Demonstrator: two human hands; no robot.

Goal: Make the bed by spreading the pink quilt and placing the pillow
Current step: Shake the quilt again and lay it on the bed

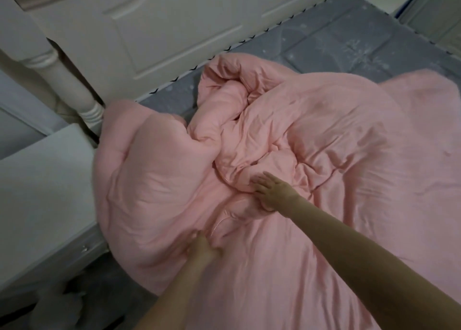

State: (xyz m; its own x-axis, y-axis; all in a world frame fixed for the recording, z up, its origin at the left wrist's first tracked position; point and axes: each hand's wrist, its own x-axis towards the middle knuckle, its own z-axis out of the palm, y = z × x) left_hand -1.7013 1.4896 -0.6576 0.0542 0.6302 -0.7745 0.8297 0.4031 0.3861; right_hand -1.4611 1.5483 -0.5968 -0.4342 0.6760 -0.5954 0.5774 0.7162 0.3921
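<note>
Your pink quilt [287, 140] lies bunched on the bed, one lobe overhanging beside the bedpost [74, 90]. Your left hand [204, 252] pinches a fold; your right hand [272, 188] presses flat, fingers spread. Pull unevenly and that lobe may drag everything floorward.

Pink quilt [311, 142]: soft padded cloth, faint sheen, heavily creased and bunched. Grey bed sheet [349, 42]: matt cloth, pale snowflake print, zigzag-stitched edge. Headboard [154, 22]: cream painted wood by the look, smooth, satin, moulded panels. Turned post [72, 85]: same finish.
</note>
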